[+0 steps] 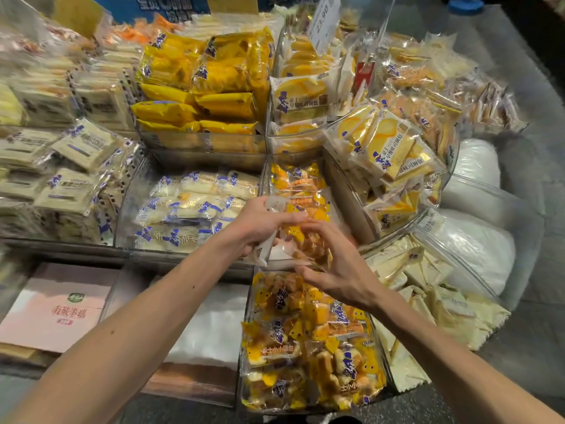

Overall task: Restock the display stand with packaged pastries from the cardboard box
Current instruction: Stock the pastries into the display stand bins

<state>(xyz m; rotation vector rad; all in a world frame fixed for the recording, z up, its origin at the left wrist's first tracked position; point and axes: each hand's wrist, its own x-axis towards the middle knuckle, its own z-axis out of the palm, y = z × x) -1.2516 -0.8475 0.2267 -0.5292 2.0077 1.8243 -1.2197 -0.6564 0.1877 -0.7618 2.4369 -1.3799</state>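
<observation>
We saw the left forearm (146, 304) and right forearm (434, 341) bare, like the left hand (260, 223) and right hand (339, 270); small dark moles (110, 332) dotted the left forearm.

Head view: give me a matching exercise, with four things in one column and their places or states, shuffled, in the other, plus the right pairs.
Things
1. left hand
2. pink box
3. price tag
4. white-and-blue packs

Places or states
A. upright, near the top edge of the picture
B. lying flat at the lower left
C. gripping a clear pack of small buns
D. piled in the clear bin left of the held pack

Pairs: 1-C, 2-B, 3-A, 4-D
</observation>
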